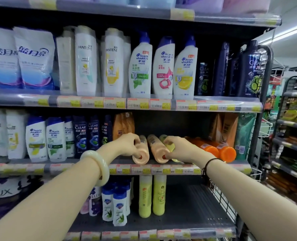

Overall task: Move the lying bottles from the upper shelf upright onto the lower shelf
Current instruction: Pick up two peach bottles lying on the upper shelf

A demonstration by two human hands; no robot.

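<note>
Several bottles lie on their sides on the upper shelf (pixel 61 168), caps toward me. My left hand (pixel 127 145) grips the leftmost peach bottle (pixel 142 154) near its cap end. A second peach bottle (pixel 156 148) lies just to its right. My right hand (pixel 179 148) is closed over a lying yellow bottle (pixel 167 142), mostly hidden under my fingers, with my thumb against the second peach bottle. Two orange bottles (pixel 213 147) lie further right. On the lower shelf (pixel 187 209) two yellow bottles (pixel 145 195) stand upright.
Upright Clear bottles (pixel 80 136) and orange pouches (pixel 122 124) stand left of the lying bottles, more pouches (pixel 226 129) behind right. Small white bottles (pixel 119 209) stand left on the lower shelf, with bare deck right of the yellow ones. A wire side panel (pixel 219 197) closes the right end.
</note>
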